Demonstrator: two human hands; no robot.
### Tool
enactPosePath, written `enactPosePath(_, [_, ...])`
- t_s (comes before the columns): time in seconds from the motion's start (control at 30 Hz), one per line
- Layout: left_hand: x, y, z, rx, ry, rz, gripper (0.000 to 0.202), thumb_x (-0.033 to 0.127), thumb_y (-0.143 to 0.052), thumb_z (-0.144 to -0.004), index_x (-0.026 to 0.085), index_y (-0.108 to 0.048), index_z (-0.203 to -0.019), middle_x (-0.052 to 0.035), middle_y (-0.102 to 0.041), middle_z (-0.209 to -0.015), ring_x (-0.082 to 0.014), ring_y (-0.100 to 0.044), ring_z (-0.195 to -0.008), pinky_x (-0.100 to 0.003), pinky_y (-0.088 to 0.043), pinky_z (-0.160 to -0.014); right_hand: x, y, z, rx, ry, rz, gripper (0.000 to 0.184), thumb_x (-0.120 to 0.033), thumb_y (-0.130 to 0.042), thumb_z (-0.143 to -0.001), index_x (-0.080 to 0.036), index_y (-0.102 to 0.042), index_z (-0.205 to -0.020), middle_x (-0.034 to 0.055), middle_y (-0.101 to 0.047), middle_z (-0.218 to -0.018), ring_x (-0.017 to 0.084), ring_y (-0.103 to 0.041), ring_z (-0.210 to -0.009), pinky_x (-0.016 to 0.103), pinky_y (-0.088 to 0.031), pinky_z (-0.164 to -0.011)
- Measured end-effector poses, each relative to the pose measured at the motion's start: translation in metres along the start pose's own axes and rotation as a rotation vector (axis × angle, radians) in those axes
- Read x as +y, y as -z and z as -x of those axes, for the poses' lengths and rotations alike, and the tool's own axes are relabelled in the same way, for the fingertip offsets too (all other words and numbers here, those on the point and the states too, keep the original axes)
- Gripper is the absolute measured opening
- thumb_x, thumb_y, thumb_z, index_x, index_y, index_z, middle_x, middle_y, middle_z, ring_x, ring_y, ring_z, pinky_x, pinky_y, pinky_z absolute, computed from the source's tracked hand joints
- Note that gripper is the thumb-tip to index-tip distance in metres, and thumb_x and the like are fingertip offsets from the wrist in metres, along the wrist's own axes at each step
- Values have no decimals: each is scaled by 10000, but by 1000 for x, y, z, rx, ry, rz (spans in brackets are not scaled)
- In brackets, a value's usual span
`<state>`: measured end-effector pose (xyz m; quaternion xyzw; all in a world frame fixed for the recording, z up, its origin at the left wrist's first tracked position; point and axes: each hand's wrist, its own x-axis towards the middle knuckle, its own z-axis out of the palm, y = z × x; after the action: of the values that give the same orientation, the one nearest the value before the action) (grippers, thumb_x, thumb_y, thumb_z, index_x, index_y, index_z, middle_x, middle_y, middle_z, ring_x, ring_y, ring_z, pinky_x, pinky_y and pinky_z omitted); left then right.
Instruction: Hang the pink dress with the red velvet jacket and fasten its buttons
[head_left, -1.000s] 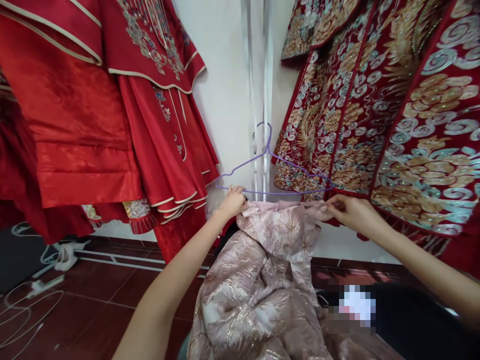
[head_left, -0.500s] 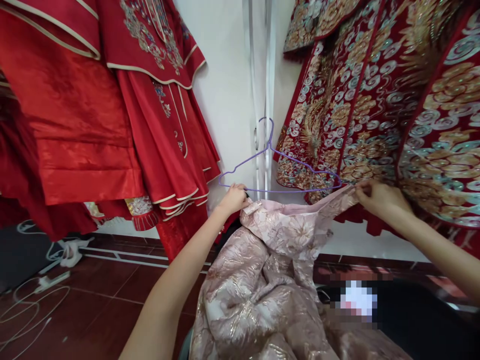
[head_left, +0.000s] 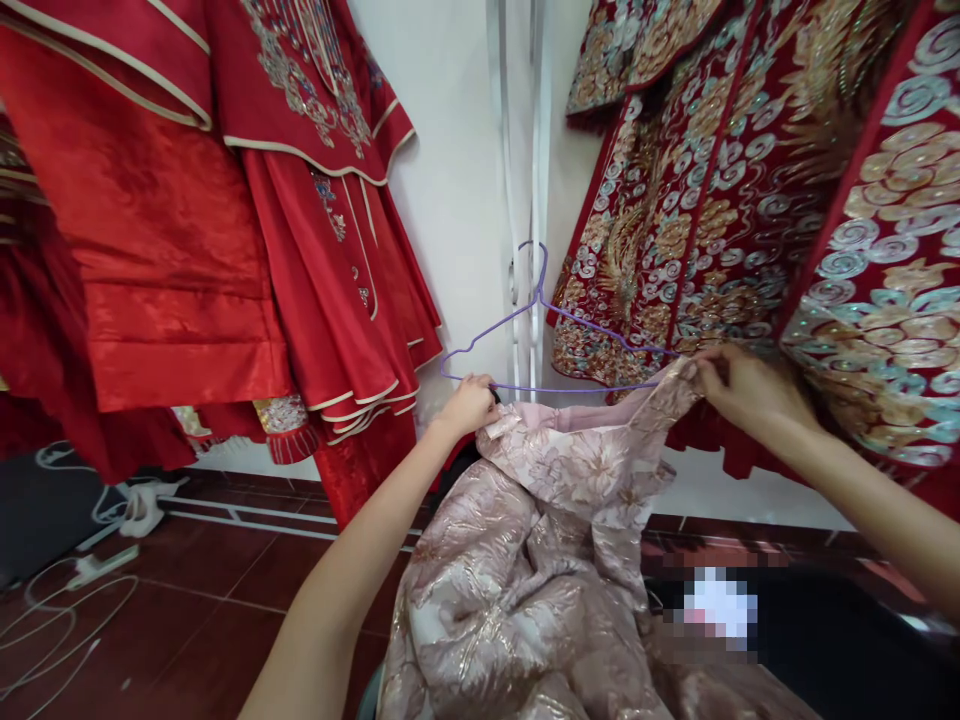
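A pale pink dress with a shiny gold floral weave hangs in front of me, its skirt bunched below. At its upper left corner, my left hand is closed on the bodice edge, close to the lower bar of a purple hanger. My right hand pinches the dress's right shoulder strap between thumb and fingers. That strap covers the right end of the hanger. The hanger's hook is up by a white upright pole. What my left fingertips grip is partly hidden.
Red garments hang on the left, and heavily embroidered red ones on the right. White poles stand between them. Pale shoes, a white cable and a low rack bar are at lower left.
My right hand has moved slightly left with the strap, which has come over the hanger's right end. My left hand stays at the bodice edge.
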<state>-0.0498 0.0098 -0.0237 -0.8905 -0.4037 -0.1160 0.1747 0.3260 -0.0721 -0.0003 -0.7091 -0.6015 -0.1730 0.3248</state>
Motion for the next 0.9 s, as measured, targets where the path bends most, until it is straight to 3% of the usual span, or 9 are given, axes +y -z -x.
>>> enactPosePath(0.17, [9, -4, 4, 52, -18, 25, 209, 270, -563, -791, 157, -739, -778, -98, -627, -1030, -216, -587, -973, -336, -422, -949, -37, 12, -22, 163, 264, -19, 249, -297, -381, -883, -213, -615, -867, 165, -614, -1001, 315, -515, -1012, 426, -418, -887])
enactPosePath(0.33, [10, -8, 2, 71, -26, 85, 198, 303, -586, -791, 173, -735, -778, -82, -631, -1026, -203, -593, -960, -323, -433, -936, -71, -2, -39, 163, 306, -62, 229, -270, -411, -885, -146, -603, -887, 165, -624, -982, 296, -528, -987, 419, -388, -900])
enactPosePath(0.5, [6, -10, 7, 142, -8, 84, 177, 280, -570, -799, 162, -700, -784, -90, -633, -1019, -225, -570, -1049, -355, -401, -999, -56, -37, -41, -11, 410, -210, 319, -299, -296, -943, -145, -532, -1094, 133, -648, -960, 245, -590, -883, 343, -421, -802])
enactPosePath(0.6, [9, -11, 12, 217, 7, 64, 198, 252, -498, -845, 133, -653, -875, -116, -625, -1044, -246, -512, -1178, -385, -355, -1060, -46, -46, -40, -46, 415, -185, 359, -386, -264, -957, -176, -554, -997, 115, -650, -896, 252, -585, -862, 346, -415, -772])
enactPosePath(0.7, [9, -14, 18, 293, -21, 94, 219, 236, -411, -899, 135, -600, -943, -131, -558, -1215, -240, -410, -1296, -407, -307, -1107, -45, -44, -39, -14, 398, -152, 374, -420, -251, -956, -204, -545, -877, 95, -646, -855, 245, -577, -830, 337, -403, -741])
enactPosePath(0.8, [-8, -18, 29, 436, 114, 166, 248, 246, -343, -935, 141, -566, -968, -148, -427, -1351, -228, -402, -1290, -402, -340, -1085, -46, -38, -38, 13, 409, -147, 368, -424, -250, -953, -219, -509, -790, 83, -633, -820, 235, -570, -812, 327, -395, -731])
enactPosePath(0.9, [-43, -23, 48, 639, 447, 199, 277, 275, -326, -947, 140, -564, -985, -164, -383, -1320, -232, -467, -1196, -418, -382, -1039, -47, -36, -39, 9, 415, -129, 366, -420, -248, -950, -225, -479, -744, 76, -617, -776, 229, -560, -787, 330, -396, -734])
